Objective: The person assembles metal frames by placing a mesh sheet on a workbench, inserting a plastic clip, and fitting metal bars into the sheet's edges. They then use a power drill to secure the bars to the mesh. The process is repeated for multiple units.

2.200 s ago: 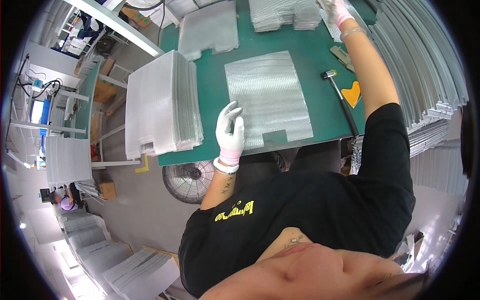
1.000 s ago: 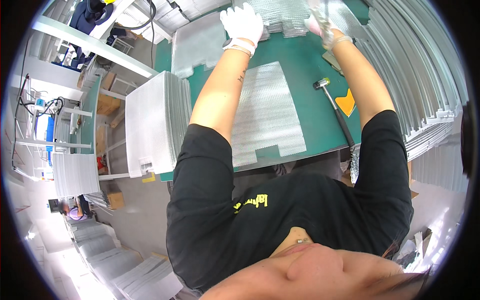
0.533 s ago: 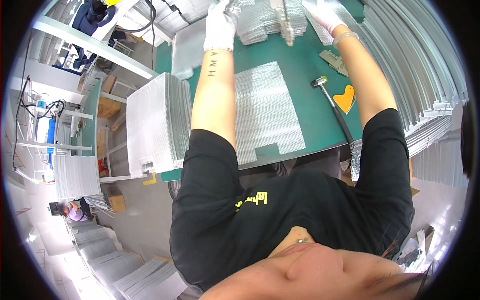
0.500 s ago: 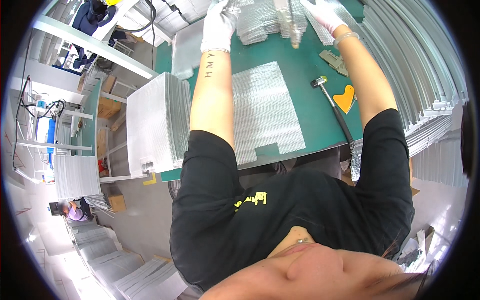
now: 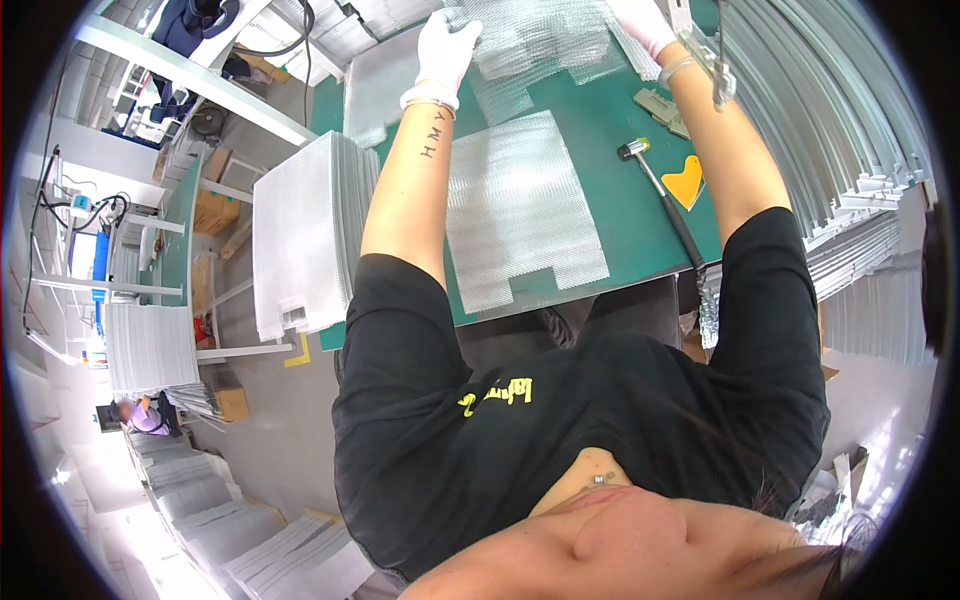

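Observation:
My left hand [image 5: 447, 50], in a white glove, is at the far side of the green table and pinches the left edge of a silvery mesh sheet [image 5: 540, 40]. This sheet overlaps other mesh at the top of the view. My gloved right hand [image 5: 643, 25] is by the sheet's right side, its fingers cut off by the upper edge of the picture. A slim metal bar with a bracket end [image 5: 712, 65] hangs beside my right wrist. Nearer to me, a notched mesh sheet [image 5: 525, 210] lies flat on the table, close to my left forearm.
A thick stack of mesh sheets [image 5: 305, 235] stands at the table's left edge. On the green table [image 5: 620, 240] lie a hammer [image 5: 665, 200], a yellow scraper [image 5: 684, 183] and a greenish-grey block [image 5: 660, 112]. Tall sheet stacks [image 5: 830, 110] line the right. Another person [image 5: 148, 415] sits far left.
The metal bar has swung right, from between my hands to beside my right wrist. My left hand has shifted slightly right and nearer. The far mesh sheet has spread out between my hands.

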`<state>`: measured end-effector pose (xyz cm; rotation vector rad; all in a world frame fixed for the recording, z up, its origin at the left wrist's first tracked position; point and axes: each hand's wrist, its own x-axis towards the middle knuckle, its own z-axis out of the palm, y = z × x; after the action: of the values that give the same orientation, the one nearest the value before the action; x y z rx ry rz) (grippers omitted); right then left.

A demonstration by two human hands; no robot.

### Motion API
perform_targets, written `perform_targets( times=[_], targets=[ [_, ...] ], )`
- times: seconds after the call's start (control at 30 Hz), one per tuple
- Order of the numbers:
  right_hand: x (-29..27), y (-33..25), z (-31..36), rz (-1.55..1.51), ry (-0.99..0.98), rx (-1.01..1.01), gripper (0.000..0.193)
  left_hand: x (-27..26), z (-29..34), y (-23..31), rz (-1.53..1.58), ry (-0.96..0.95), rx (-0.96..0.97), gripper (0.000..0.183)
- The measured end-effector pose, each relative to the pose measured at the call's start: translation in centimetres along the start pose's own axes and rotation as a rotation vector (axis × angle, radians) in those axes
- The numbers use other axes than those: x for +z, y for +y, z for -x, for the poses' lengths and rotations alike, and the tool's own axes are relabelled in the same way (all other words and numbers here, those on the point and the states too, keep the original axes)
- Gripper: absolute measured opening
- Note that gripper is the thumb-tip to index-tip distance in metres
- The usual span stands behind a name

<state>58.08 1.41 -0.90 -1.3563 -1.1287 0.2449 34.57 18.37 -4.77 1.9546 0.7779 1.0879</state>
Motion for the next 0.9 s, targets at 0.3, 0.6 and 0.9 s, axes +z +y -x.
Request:
perform_targets(
  times=[0.3,0.6,0.9],
  targets=[
    [-2.1,13.1,2.4,0.595,0.103,0.206,0.075,-6.6,13.5,5.4,0.205,0.183,0.023,0.059],
    [2.7,5.7,1.4,-0.039,-0.097,-0.227,0.058,-13.3,31.9,4.1,0.564,0.461,-0.067,0.046],
    [1.1,11.2,-5.2,0.265,0.056,0.155,0.063,-14.6,36.0,2.0,0.720,0.401,-0.135,0.061]
  ],
)
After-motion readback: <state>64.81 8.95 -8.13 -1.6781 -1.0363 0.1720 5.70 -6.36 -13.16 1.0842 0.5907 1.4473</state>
